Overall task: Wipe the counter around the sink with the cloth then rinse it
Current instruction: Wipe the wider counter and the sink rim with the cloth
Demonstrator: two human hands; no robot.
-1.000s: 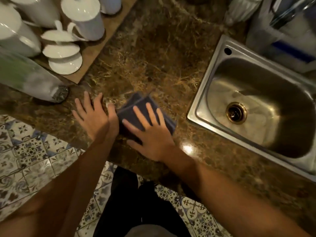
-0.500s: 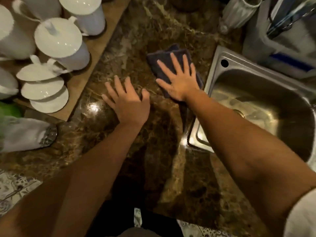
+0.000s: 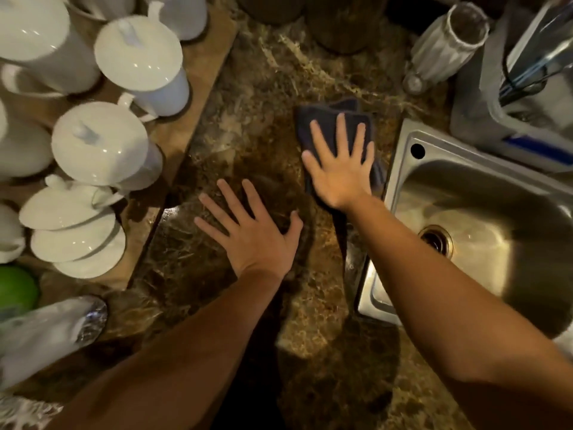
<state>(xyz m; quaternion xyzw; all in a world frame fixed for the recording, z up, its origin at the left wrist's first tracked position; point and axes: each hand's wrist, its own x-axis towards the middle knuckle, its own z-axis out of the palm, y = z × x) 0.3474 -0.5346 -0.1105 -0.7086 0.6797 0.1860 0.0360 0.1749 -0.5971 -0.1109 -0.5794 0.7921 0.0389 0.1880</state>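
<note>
A dark blue cloth (image 3: pixel 328 119) lies on the brown marble counter (image 3: pixel 263 82), just left of the steel sink's (image 3: pixel 400 156) far-left corner. My right hand (image 3: pixel 339 169) presses flat on the cloth with its fingers spread, covering most of it. My left hand (image 3: pixel 251 231) rests palm down on the bare counter, nearer to me and to the left, holding nothing. The sink's drain (image 3: pixel 435 240) shows in the basin, partly behind my right forearm.
A wooden board (image 3: pixel 173 135) with several white lidded cups (image 3: pixel 102 147) and loose lids borders the counter on the left. A ribbed glass (image 3: pixel 446 48) and a grey dish rack (image 3: pixel 474 113) stand behind the sink. A silvery wrapped item (image 3: pixel 46 333) lies front left.
My right hand has slid the cloth from the counter's front edge to the back, beside the sink's corner. My left hand moved forward too and stays flat.
</note>
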